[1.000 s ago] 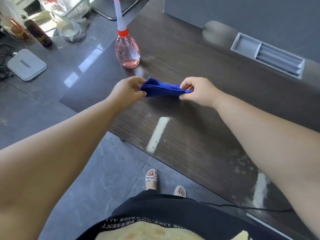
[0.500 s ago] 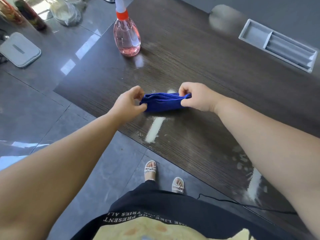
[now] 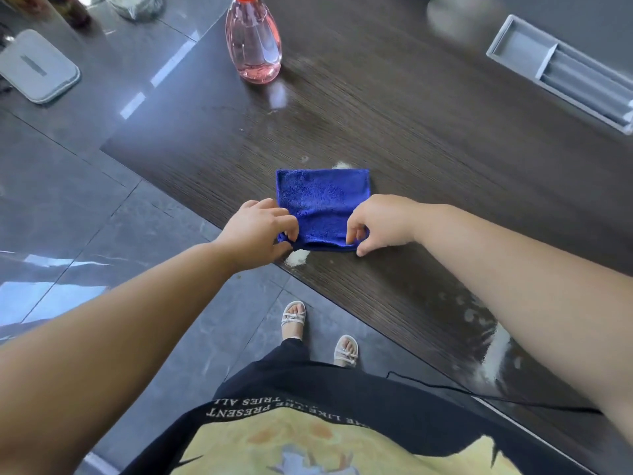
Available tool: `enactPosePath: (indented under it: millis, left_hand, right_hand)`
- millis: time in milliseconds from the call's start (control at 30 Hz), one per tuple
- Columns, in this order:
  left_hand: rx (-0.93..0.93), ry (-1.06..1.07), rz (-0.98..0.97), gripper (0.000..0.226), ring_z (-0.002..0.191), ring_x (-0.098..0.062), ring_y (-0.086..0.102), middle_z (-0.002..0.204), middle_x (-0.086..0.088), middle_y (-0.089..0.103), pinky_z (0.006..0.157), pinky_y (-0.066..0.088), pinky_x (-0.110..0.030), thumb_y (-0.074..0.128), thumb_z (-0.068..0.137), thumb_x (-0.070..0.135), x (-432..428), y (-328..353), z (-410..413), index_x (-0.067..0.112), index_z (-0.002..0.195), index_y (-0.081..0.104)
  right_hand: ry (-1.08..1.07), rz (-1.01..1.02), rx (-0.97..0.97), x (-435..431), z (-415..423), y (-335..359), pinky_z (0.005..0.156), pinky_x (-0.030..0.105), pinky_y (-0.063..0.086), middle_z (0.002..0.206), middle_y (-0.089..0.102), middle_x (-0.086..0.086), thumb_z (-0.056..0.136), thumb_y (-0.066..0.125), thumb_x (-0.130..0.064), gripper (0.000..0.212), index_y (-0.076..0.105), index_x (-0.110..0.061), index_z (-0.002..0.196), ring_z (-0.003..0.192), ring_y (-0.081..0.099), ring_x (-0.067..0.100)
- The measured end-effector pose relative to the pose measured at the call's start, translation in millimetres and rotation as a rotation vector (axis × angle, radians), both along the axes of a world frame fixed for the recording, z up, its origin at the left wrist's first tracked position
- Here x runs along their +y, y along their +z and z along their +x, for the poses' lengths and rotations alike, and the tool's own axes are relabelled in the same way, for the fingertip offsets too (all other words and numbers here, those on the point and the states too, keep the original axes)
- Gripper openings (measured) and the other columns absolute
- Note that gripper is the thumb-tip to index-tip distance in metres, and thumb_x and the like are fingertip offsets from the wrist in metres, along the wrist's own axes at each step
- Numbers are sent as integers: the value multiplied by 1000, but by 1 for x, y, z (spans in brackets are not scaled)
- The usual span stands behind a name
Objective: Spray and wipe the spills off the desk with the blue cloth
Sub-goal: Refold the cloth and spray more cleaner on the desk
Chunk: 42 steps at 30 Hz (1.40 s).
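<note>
1. Nearest you, at the lower right of the frame, a whitish spill [image 3: 493,363] lies on the counter [image 3: 428,138] beside your right forearm. It looks unwiped, so save it for a later pass.
2. A small white patch [image 3: 297,258] sits at the counter's near edge, touching the cloth's hem.
3. Your left hand [image 3: 260,228] and right hand [image 3: 380,224] reach in low with knuckles up. On each, thumb and curled fingers [image 3: 352,231] pinch a near corner of the blue cloth [image 3: 323,200].
4. The cloth lies spread flat at mid-frame (a white tip [image 3: 342,164] peeks past its far edge, so it probably covers a streak).
5. To wipe well, flatten a palm on the cloth and press evenly. Stroke along the streak, not off the counter's edge.
6. The pink spray bottle [image 3: 253,46] stands at top centre, well apart from the cloth, with no hand on it.
</note>
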State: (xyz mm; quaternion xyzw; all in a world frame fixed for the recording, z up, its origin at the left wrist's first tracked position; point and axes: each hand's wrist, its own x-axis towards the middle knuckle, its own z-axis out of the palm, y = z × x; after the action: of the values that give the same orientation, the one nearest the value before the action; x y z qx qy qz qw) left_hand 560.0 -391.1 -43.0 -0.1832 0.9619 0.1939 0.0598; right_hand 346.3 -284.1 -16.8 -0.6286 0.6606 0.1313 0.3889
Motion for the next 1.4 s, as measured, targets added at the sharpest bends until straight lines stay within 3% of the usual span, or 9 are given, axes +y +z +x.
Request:
enactPosePath:
  millis: [100,167,333,467,733,833,967,1167,1400]
  left_hand:
    - [18,-49,-51,11,81,-27,59,75,2,64,78,41,-36,70,70,20,3,3,2,16,78,63]
    - [49,-40,-39,15,75,-27,59,72,3,61,74,41,-34,58,68,30,6,6,5,17,75,60]
    - [6,9,-87,48,100,-26,61,108,0,65,84,47,-39,41,78,49,12,3,-1,17,104,66]
    - [-120,23,-131,44,124,-24,45,136,3,49,99,36,-39,45,94,43,15,0,-14,22,131,56]
    - [-228,-2,-175,66,140,-19,30,152,5,33,115,18,-39,63,80,49,17,-2,-7,23,138,44]
    - [-141,27,-166,50,130,-25,46,143,-5,47,110,31,-43,69,76,25,18,-5,-2,15,124,59]
    - [-30,11,-261,29,81,-28,67,90,-8,67,73,54,-38,75,58,14,16,-10,4,11,87,72]
    - [40,513,99,23,107,-29,51,100,-7,65,83,41,-34,50,90,21,1,5,-10,13,110,61]
    - [-18,844,273,31,114,-27,53,121,-6,57,96,43,-35,52,92,35,-28,-4,-44,19,118,56]
  right_hand:
    - [-125,-285,-3,7,4,-3,68,28,39,81,54,-13,79,66,-51,22,63,-29,80,83,49,9]
    - [-213,-544,-28,11,9,-9,78,32,42,99,58,-5,86,60,-46,28,67,-22,97,97,49,15]
    - [35,-322,144,9,17,-16,89,35,41,138,38,-3,96,46,-41,48,43,-23,140,122,36,19]
    - [8,-387,161,10,17,-17,88,34,40,138,39,-4,96,46,-41,52,37,-22,143,122,37,18]
    - [44,-450,159,32,20,-21,86,35,43,141,39,1,80,66,-47,52,54,-16,121,125,39,21]
    - [13,-529,142,38,14,-25,71,35,46,132,45,6,85,64,-30,33,60,-10,112,113,48,24]
    - [75,-536,165,33,17,-29,56,31,42,93,60,15,70,69,-6,17,65,0,85,82,59,34]
    - [-387,-447,31,4,-1,-5,73,30,37,81,58,-1,86,54,-21,16,64,-15,98,85,56,26]
    - [-689,-502,41,-32,-19,-13,91,37,44,125,52,2,86,63,-33,41,51,-22,124,111,50,20]
